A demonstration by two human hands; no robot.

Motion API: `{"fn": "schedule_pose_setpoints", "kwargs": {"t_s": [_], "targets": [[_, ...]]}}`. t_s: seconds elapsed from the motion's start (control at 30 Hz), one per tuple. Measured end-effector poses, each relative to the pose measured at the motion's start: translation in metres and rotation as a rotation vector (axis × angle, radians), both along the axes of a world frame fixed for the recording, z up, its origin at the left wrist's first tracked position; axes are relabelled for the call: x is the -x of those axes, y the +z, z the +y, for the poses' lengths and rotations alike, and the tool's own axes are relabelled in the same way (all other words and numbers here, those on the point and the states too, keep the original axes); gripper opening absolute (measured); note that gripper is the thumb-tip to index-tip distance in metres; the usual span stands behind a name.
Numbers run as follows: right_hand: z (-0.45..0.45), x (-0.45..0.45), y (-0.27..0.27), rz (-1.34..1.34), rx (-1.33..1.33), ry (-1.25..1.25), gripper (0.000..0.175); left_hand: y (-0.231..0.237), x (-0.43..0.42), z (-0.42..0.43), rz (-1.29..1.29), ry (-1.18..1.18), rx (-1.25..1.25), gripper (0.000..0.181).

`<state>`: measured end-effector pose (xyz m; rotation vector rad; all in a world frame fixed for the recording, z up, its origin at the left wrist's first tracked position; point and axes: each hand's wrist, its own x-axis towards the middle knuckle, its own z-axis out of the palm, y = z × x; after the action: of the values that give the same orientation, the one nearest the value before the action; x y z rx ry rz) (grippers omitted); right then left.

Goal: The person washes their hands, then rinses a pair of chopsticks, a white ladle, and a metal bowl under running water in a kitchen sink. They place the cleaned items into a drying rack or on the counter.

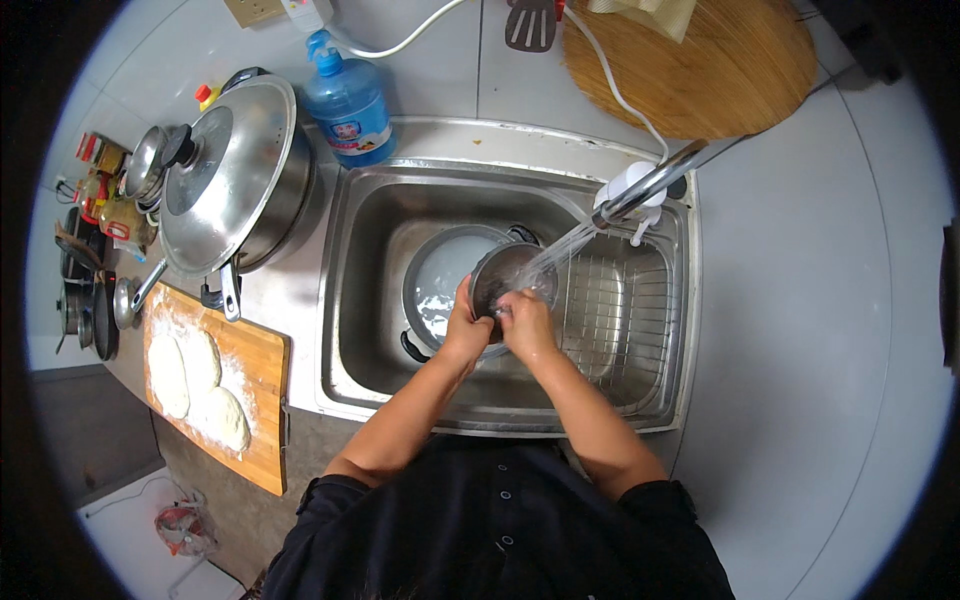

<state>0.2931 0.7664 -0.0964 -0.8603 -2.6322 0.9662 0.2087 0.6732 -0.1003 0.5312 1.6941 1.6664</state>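
Note:
My left hand grips the rim of a dark metal bowl and holds it tilted over the sink. Water from the faucet runs in a spray into this bowl. At the bowl's near side, my right hand has its fingers inside, curled and partly blurred by the water; whether they hold anything is hidden. Below, a wide grey pot with black handles stands in the sink with cloudy water in it, partly covered by the bowl and my hands.
A wire rack fills the sink's right part. Left of the sink stand a large lidded steel pot and a blue pump bottle. Floured dough pieces lie on a wooden board. A round wooden board leans behind the faucet.

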Motion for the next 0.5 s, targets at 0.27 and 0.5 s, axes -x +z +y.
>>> {"fn": "schedule_pose_setpoints", "kwargs": {"t_s": [0.27,0.5], "targets": [[0.036,0.029,0.008,0.181,-0.473,0.166,0.005,0.028,-0.01,-0.006,-0.527,0.061,0.194,0.062],[0.016,0.001,0.017,0.021,-0.401,0.058,0.009,0.03,0.013,-0.008,-0.288,0.067,0.201,0.074]]}}
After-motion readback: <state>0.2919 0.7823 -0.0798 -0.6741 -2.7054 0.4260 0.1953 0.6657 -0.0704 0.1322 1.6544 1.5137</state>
